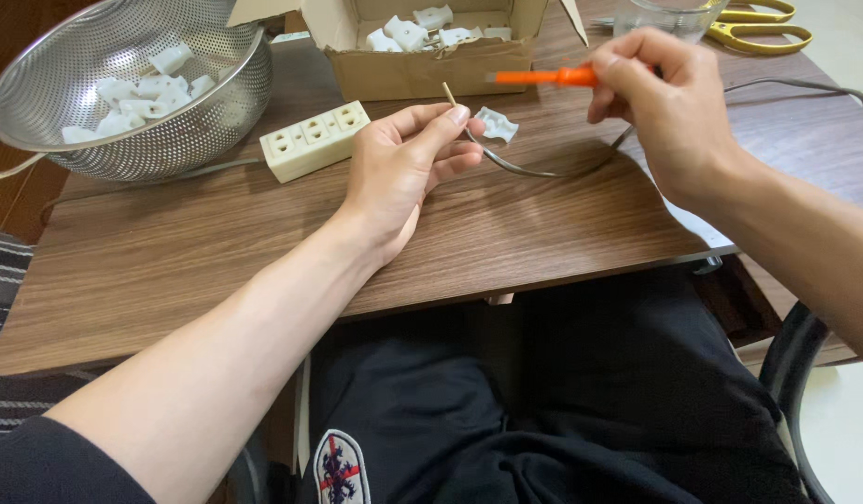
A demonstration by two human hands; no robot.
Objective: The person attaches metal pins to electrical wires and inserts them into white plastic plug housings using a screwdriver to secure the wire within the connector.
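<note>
Person sitting at near edge of wooden desk [217, 271], dark trousers showing below. Left hand [403, 168] hovering over desk middle, fingers pinching end of grey cable [543, 171], bare tip sticking up. White plastic piece [497, 123] lying just beyond fingertips. Right hand [669, 112] closing on orange screwdriver [543, 77], pointing left. Hands staying apart. Cream power strip [315, 140] lying left of middle. Steel colander [133, 84] sitting at far left corner, holding white pieces. Cardboard box [422, 65] standing at far edge; yellow scissors [763, 23] lying at far right corner.

Grey cable [534, 171] pinched; orange screwdriver [543, 77] level
</note>
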